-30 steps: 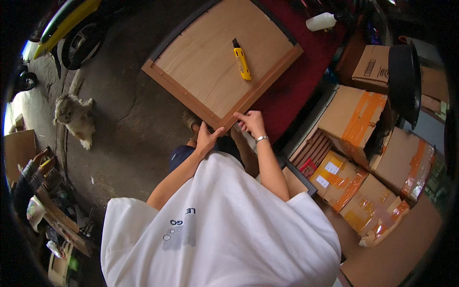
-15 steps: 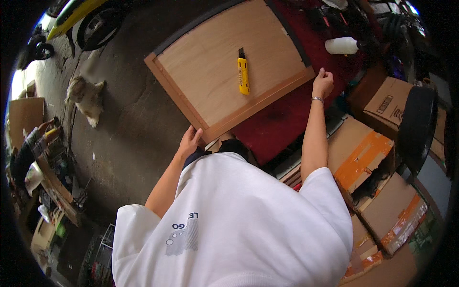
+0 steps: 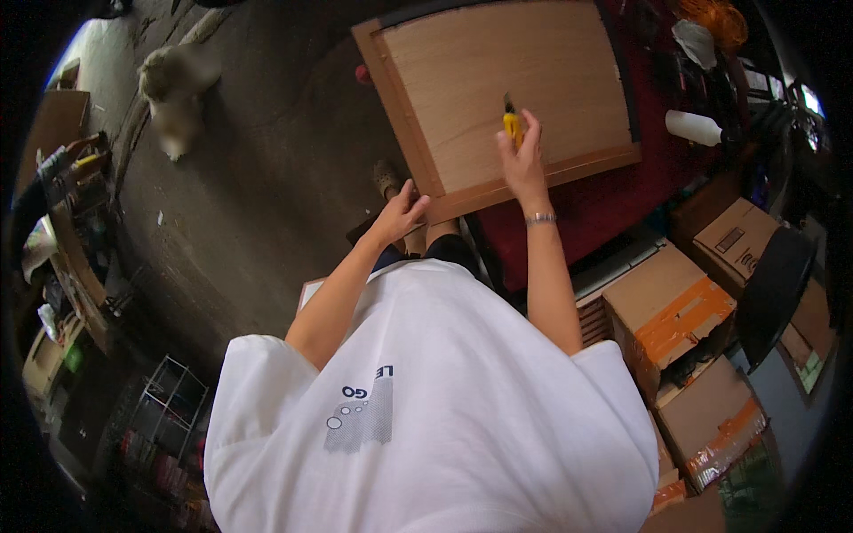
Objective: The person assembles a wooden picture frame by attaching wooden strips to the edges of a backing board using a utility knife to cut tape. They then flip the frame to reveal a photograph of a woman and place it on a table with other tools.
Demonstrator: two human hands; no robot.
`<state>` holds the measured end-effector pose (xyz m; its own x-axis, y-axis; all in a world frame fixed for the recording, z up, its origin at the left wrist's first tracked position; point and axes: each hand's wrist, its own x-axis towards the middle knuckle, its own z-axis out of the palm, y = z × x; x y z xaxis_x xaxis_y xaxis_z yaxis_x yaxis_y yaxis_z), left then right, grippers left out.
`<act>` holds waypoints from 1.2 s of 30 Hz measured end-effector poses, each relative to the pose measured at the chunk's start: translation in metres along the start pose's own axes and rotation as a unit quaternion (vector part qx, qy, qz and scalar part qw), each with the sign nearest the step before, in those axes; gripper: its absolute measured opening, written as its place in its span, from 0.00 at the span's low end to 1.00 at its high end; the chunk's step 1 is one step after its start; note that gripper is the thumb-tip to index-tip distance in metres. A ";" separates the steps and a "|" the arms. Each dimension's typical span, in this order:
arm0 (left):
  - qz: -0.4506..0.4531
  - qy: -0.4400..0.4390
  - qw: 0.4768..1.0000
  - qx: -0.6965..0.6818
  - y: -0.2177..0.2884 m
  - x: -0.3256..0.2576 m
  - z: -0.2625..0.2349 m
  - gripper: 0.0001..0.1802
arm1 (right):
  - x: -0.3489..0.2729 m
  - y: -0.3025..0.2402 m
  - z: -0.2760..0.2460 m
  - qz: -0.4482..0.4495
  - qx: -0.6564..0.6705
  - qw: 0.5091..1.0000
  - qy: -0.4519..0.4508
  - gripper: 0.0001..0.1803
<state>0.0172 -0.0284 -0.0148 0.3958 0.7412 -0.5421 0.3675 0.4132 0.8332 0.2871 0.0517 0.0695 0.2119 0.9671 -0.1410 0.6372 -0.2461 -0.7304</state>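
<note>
A wooden panel [image 3: 462, 75] with a plywood face and raised brown border strips lies ahead of me, partly over a dark red surface [image 3: 520, 240]. Black edging runs along its far and right sides. My left hand [image 3: 397, 216] grips its near left corner, thumb and fingers at the border. On the plywood, a yellow utility knife [image 3: 512, 124] points its blade away from me. Closed around the knife's lower part is my right hand [image 3: 524, 164], thumb on one side and fingers on the other; the palm hides the handle's end.
Taped cardboard boxes [image 3: 666, 302] are stacked to the right, beside a black curved object [image 3: 782, 298]. A white bottle [image 3: 693, 127] lies at the far right. On the concrete floor at left is a pale, furry dog [image 3: 173, 102]. Clutter and a wire rack [image 3: 169, 400] line the left.
My right hand has left the panel's near right corner and come inward onto the knife. My left hand stays at the near left corner. The whole view has shifted.
</note>
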 end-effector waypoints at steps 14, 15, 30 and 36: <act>0.030 0.039 0.998 0.045 0.009 -0.026 -0.017 0.33 | -0.171 -0.047 0.093 -0.029 -0.151 0.986 -0.068 0.26; 0.023 0.016 0.999 0.034 0.006 -0.024 -0.022 0.33 | -0.173 -0.047 0.095 -0.029 -0.157 0.985 -0.069 0.26; 0.047 -0.062 0.993 0.089 0.006 -0.018 -0.046 0.35 | -0.185 -0.048 0.104 -0.008 -0.166 0.984 -0.069 0.25; 0.088 -0.049 0.991 0.088 0.000 -0.017 -0.044 0.37 | -0.186 -0.046 0.104 -0.022 -0.161 0.985 -0.048 0.25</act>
<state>-0.0270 -0.0181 -0.0010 0.5442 0.7347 -0.4050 0.4236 0.1761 0.8886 0.1412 -0.1103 0.0602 0.1170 0.9752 -0.1881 0.8501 -0.1963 -0.4886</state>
